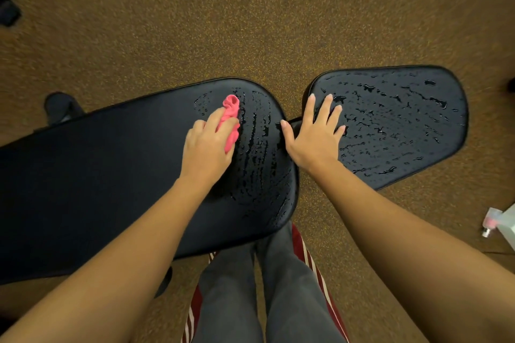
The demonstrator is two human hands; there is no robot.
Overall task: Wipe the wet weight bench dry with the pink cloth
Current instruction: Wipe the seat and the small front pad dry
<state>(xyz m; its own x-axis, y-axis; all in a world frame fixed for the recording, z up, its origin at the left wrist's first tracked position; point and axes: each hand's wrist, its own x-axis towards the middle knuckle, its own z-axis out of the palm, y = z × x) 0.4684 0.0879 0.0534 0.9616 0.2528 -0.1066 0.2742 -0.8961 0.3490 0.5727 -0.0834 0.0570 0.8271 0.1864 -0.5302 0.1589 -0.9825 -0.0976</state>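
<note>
The black weight bench has a long back pad (97,170) on the left and a shorter seat pad (398,125) on the right, with a gap between them. My left hand (207,147) presses the bunched pink cloth (231,120) onto the back pad near its right end. Water beads cover that end to the right of the cloth, while the pad's left part looks dry. My right hand (315,131) lies flat with spread fingers on the left edge of the seat pad, which is wet all over.
Speckled brown gym flooring (250,22) surrounds the bench. A spray bottle (498,220) lies on the floor at the right edge. A black bench foot (60,106) shows behind the back pad. My legs in grey trousers (264,287) stand at the bench's near side.
</note>
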